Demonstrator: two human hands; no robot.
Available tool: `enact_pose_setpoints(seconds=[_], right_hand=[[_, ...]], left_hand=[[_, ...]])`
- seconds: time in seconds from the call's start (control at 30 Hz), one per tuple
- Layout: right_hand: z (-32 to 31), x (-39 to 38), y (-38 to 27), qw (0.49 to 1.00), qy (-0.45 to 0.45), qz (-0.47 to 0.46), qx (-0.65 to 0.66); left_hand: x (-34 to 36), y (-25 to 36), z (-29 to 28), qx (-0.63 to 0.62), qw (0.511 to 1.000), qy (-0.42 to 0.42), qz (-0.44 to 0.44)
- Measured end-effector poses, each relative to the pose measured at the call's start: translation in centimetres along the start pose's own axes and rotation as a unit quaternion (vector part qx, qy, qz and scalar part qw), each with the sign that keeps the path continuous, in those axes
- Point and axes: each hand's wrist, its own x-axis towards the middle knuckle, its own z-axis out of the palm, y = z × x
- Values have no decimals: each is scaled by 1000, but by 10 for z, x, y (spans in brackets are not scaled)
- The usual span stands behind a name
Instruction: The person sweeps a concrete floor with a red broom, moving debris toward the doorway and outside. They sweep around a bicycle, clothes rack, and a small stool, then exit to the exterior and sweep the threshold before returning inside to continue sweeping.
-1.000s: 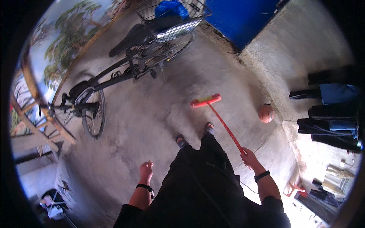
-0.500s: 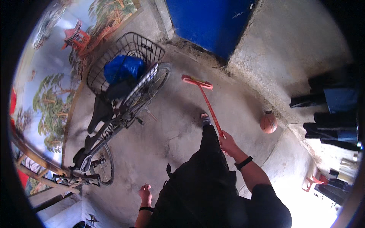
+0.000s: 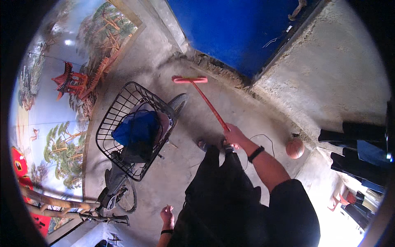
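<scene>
My right hand (image 3: 235,136) is wrapped round the upper part of the long red handle of a push broom (image 3: 210,105). The broom's wide pink-red head (image 3: 190,80) is on the concrete floor ahead, with a little of its bristles showing along the far side. Low in the picture, my left hand (image 3: 167,217) hangs beside my dark trousers, away from the broom. Its fingers are curled together, and whether something small is pinched in them cannot be made out. Below the broom handle, both my feet (image 3: 202,145) show in sandals.
On the left a bicycle (image 3: 113,181) with a large black wire basket (image 3: 108,116) holds a blue bag (image 3: 138,127). Ahead is a blue door (image 3: 230,37) above a rough sill. A basketball (image 3: 295,148) lies by the right wall, near hanging dark clothes (image 3: 349,136). A thin cord curves across the floor.
The broom head has shifted left along the floor and its handle slants more. My feet now stand side by side. The view has shifted, so the basket looks larger and nearer.
</scene>
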Motion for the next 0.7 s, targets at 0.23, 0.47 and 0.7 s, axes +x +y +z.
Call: enact_pose_setpoints(seconds=[0.23, 0.47, 0.7], right_hand=[[22, 100, -59, 961, 58, -137, -233], [7, 187, -122, 950, 30, -104, -294], [-35, 312, -159, 849, -6, -175, -498]], left_hand=[[62, 24, -19, -32, 996, 21, -75], [53, 72, -19, 55, 993, 13, -107], [33, 95, -2, 70, 994, 19, -87]])
